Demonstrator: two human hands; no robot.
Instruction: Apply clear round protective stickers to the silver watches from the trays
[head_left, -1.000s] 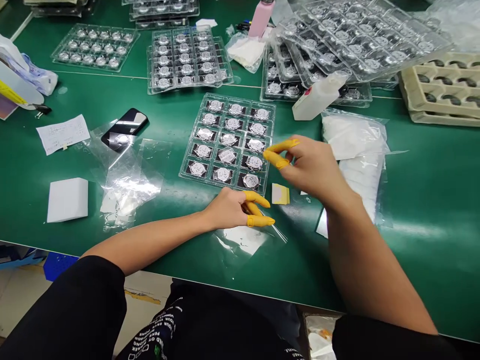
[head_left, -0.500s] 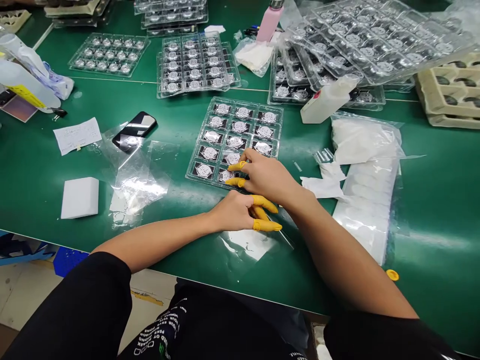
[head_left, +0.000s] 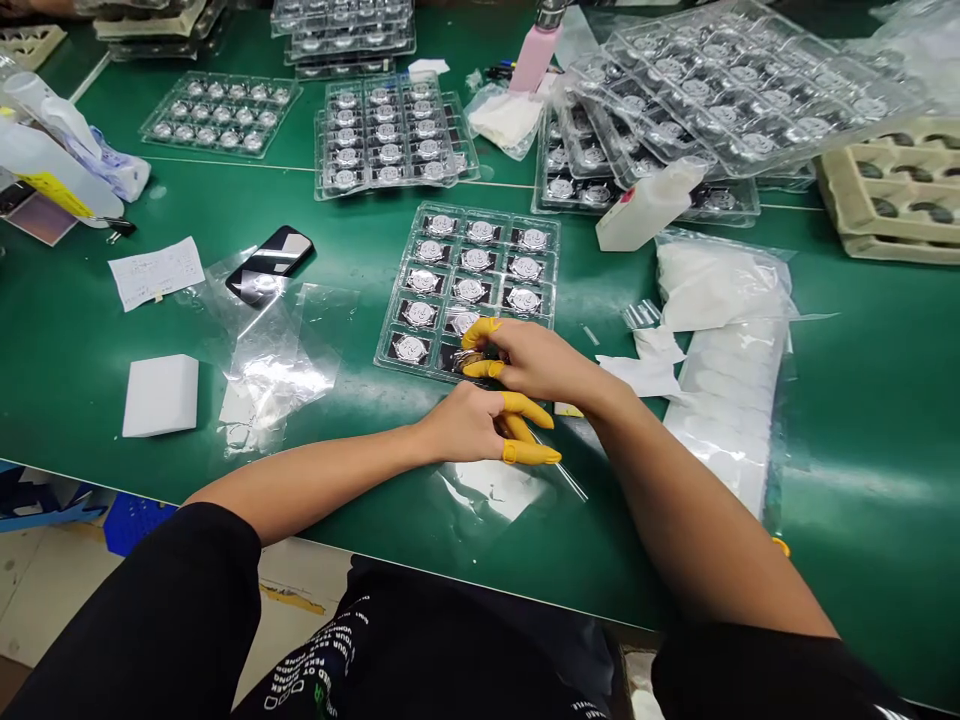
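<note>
My right hand [head_left: 529,360], with yellow finger cots, pinches a watch case [head_left: 471,361] at the near edge of a clear plastic tray [head_left: 384,345]. The watch case is tilted and partly hidden by the fingers, and its dark cell shows beneath. Other pale round watch cases sit in the tray's cells. My left hand [head_left: 491,425], also in yellow finger cots, is just nearer to me, its fingers closed around slim metal tweezers [head_left: 571,478] that point down to the right. Below it lies a sheet of clear film [head_left: 495,492].
Stacked watch trays [head_left: 720,85] stand at the back right, near a white bottle [head_left: 645,208]. A bag of white finger-cot-like pieces or wipes [head_left: 724,290] lies right. To the left are a phone [head_left: 270,262], plastic bags [head_left: 277,370] and a white block [head_left: 160,397].
My right hand has tipped a watch case up from its cell in the near row and drawn slightly toward me. My left hand has hardly moved.
</note>
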